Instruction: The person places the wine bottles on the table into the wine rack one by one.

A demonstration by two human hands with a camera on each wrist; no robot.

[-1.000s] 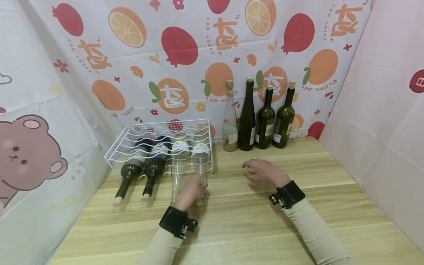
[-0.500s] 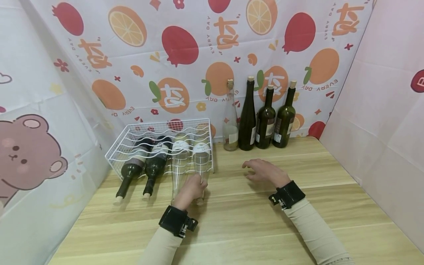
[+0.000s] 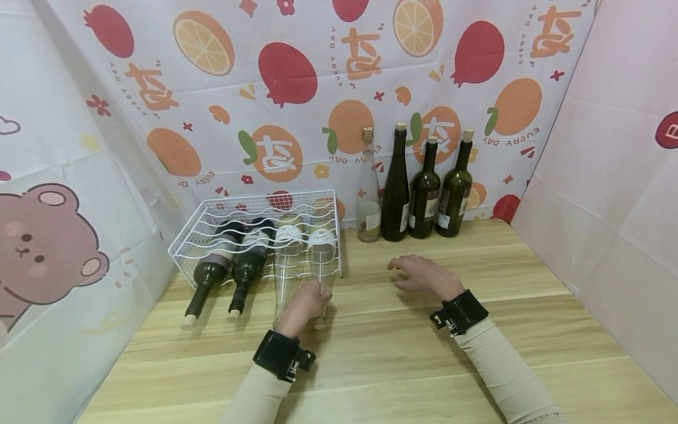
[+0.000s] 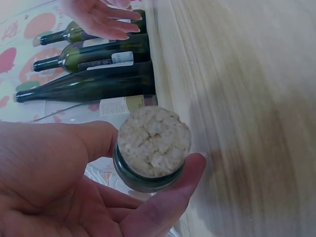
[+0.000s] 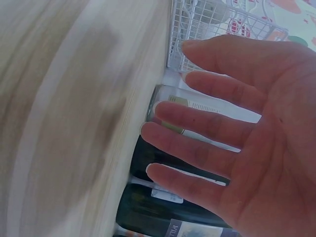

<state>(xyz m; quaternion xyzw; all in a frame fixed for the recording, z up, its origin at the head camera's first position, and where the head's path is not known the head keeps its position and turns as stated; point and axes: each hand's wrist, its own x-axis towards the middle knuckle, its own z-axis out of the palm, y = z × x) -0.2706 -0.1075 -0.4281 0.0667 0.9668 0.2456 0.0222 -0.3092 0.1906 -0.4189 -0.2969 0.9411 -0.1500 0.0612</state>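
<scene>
My left hand (image 3: 306, 306) grips the neck of the rightmost clear glass bottle (image 3: 321, 253), which lies in the white wire rack (image 3: 182, 257). In the left wrist view thumb and fingers curl round that neck, just behind its cork (image 4: 154, 141). A second clear bottle (image 3: 286, 265) lies to its left, partly behind my hand. Farther left in the rack lie two dark bottles, one (image 3: 249, 259) beside the other (image 3: 210, 271), corks toward me. My right hand (image 3: 424, 275) hovers over the table with fingers spread, holding nothing, in front of the standing bottles.
Along the back wall stand a clear corked bottle (image 3: 368, 194), a tall dark green bottle (image 3: 395, 191) and two shorter green ones, the left (image 3: 424, 194) and the right (image 3: 454, 191). Printed cloth (image 3: 222, 106) hangs behind and at both sides of the wooden table (image 3: 381, 365).
</scene>
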